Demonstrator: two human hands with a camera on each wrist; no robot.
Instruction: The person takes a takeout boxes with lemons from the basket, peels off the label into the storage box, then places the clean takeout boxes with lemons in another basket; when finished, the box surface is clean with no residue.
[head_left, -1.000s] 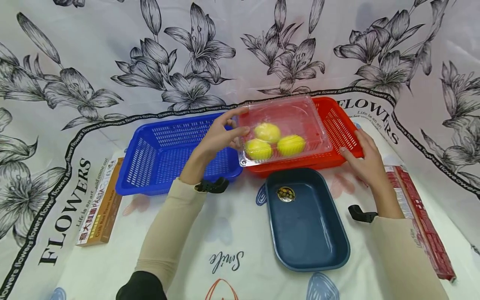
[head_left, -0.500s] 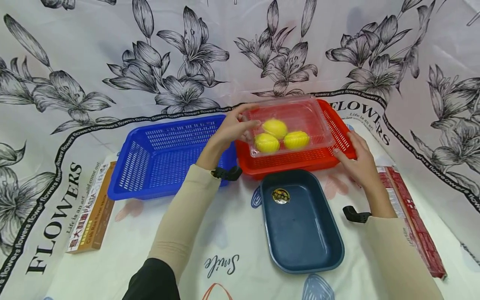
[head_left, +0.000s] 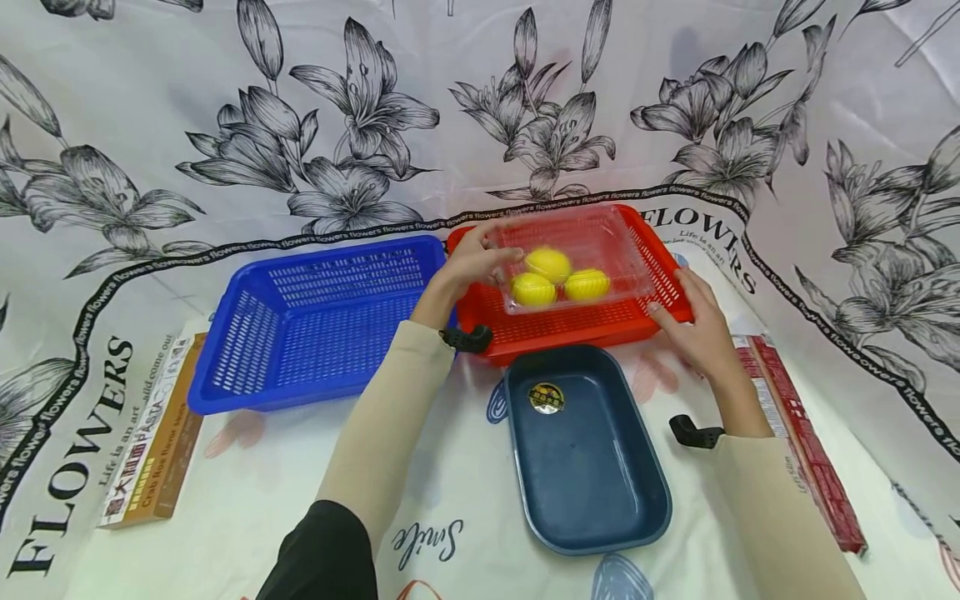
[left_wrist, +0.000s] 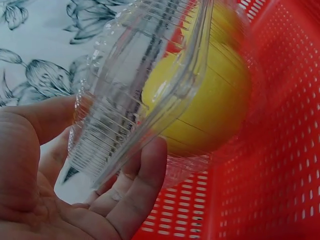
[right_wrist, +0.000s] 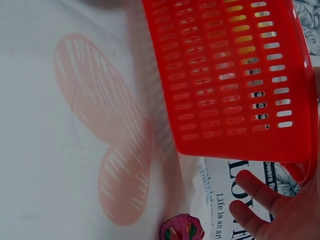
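In the head view, my left hand (head_left: 476, 265) grips the left end of a clear plastic clamshell box (head_left: 622, 267) holding yellow lemon-like fruits (head_left: 548, 264). The left wrist view shows the box (left_wrist: 127, 100) tilted, thumb and fingers on its edge, one large yellow fruit (left_wrist: 215, 105) inside. This box sits within the rim of a red plastic basket (head_left: 517, 337); whether it touches the bottom is hidden. My right hand (head_left: 693, 325) holds the basket's right end at the rim. Two of its fingers (right_wrist: 257, 187) stretch free below the basket wall (right_wrist: 225, 75) in the right wrist view.
A blue basket (head_left: 322, 333) stands left of the red one. In front lies a dark blue tray (head_left: 592, 467) with a round sticker. A pasta box (head_left: 153, 442) lies far left, a red package (head_left: 802, 442) right. A pink wrapped ball (right_wrist: 181, 227) shows in the right wrist view.
The left hand has moved the clear box rightward and down into the red basket. My right hand stays at the basket's right end. The whole head view has shifted slightly.
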